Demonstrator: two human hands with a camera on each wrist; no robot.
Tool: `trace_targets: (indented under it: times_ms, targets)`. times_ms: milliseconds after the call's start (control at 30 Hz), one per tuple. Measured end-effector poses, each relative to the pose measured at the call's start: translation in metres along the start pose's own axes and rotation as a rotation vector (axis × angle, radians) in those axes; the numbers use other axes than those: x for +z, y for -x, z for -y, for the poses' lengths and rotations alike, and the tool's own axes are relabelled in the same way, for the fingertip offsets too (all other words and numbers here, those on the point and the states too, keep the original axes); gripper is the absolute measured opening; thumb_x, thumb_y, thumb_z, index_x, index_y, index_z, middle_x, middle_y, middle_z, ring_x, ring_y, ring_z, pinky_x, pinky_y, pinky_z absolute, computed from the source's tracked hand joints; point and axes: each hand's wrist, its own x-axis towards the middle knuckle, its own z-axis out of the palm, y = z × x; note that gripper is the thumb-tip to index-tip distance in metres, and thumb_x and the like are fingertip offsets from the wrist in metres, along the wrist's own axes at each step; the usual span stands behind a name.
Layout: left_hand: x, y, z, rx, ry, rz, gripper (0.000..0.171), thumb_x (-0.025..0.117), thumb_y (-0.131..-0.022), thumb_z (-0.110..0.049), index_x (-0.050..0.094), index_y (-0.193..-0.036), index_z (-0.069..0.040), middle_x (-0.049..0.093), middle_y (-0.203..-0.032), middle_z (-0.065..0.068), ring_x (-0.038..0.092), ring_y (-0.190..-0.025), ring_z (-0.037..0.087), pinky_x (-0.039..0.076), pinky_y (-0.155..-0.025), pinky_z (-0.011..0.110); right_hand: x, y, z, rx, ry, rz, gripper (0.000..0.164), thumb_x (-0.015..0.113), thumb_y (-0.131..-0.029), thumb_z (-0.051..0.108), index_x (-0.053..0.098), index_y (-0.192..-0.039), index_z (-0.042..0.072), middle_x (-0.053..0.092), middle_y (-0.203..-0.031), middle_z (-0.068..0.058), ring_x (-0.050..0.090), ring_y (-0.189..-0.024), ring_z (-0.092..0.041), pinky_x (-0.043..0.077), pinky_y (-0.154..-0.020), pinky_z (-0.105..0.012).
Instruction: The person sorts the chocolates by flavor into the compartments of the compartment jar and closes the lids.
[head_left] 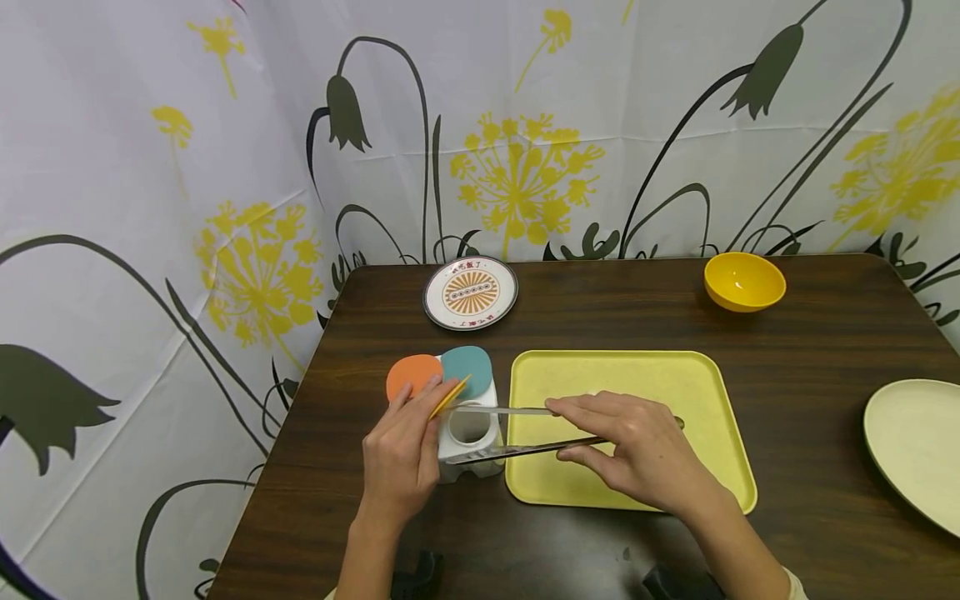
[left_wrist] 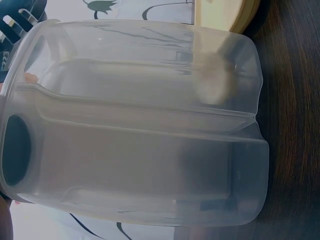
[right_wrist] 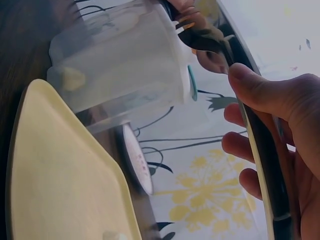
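A clear container (left_wrist: 125, 160) with a white top, an orange lid (head_left: 411, 375) and a teal lid (head_left: 468, 367) stands left of the tray. My left hand (head_left: 401, 450) lies over its left side, fingers fairly straight against a raised yellow lid (head_left: 453, 397). A round opening (head_left: 470, 423) shows in the white top. My right hand (head_left: 637, 442) holds metal tongs with black handles (right_wrist: 270, 170), thumb on one arm and fingers by the other. The tongs' arms are spread, their tips near the opening. A pale, blurred piece (right_wrist: 73, 79) shows low in the container.
The yellow tray (head_left: 622, 375) lies beneath my right hand, with a small whitish piece (right_wrist: 115, 235) on it. A patterned plate (head_left: 470, 293) stands at the back left. A yellow bowl (head_left: 744, 282) is at the back right, and a cream plate (head_left: 918, 450) at the right edge.
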Motion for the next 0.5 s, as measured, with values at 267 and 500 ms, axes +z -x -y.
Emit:
trace_targets:
  times_ms: [267,500]
  targets:
    - [0.000,0.000,0.000,-0.001,0.009,-0.006,0.037,0.042,-0.102,-0.020,0.063,-0.130,-0.009,0.068,-0.122,0.006,0.064,-0.114,0.025,0.045,-0.100,0.052,-0.012,0.014,-0.010,0.033,0.019,-0.037,0.061,0.085,-0.074,0.034,0.065,-0.131,0.020,0.069,-0.117,0.008,0.067,-0.091,-0.005,0.051,-0.065,-0.025]
    - [0.000,0.001,-0.001,-0.020,0.011,0.010,0.038,0.042,-0.102,-0.021,0.063,-0.130,-0.010,0.068,-0.123,0.006,0.063,-0.116,0.024,0.045,-0.100,0.053,-0.032,0.037,-0.028,0.131,0.071,-0.080,0.068,0.087,-0.069,0.026,0.064,-0.132,0.021,0.068,-0.116,0.008,0.064,-0.085,-0.002,0.044,-0.058,-0.015]
